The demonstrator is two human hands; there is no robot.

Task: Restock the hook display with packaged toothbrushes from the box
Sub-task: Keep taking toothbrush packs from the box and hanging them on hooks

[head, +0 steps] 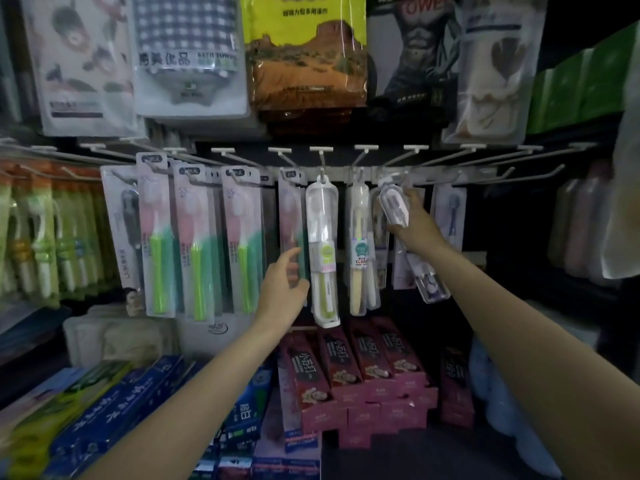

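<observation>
Green-handled toothbrushes point(157, 271), yellow towel pack point(304, 46), pink toothpaste boxes point(363, 375)

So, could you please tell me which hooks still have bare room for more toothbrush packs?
The bare hooks right of the right hand, beyond the purple-brush pack, hang empty. It is crowded from the green-handled packs to the clear cases beside the left hand.

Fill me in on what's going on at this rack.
A person is restocking toothbrushes on a hook display. The right hand holds a clear-cased toothbrush pack up by a hook, tilted and not visibly threaded on. The left hand touches a hanging pink and green pack, beside a white-cased one. Toothpaste boxes sit below.
</observation>
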